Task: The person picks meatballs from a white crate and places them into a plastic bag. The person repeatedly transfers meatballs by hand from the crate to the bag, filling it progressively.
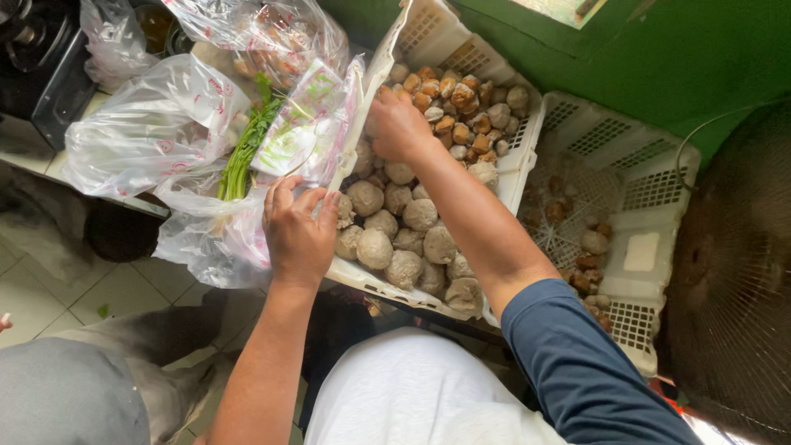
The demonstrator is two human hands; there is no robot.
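Nearest the lens: white cloth (pixel 412 395) over the lap and a navy blue sleeve (pixel 577 363) on the right arm. Left hand (pixel 298 231), fingers together and curled, grips the edge of a clear thin plastic bag (pixel 222 239) just beside the white perforated plastic crate (pixel 428 33). Right hand (pixel 397 124) lies knuckles-up in the crate among round grey-brown meatballs (pixel 387 231); can't tell if it's pinching one. Small browner balls (pixel 461 99) fill the far end. Green stalks (pixel 243 152) lie btwn bags w/ red print (pixel 156 124). Second white crate (pixel 651 206) to the right.
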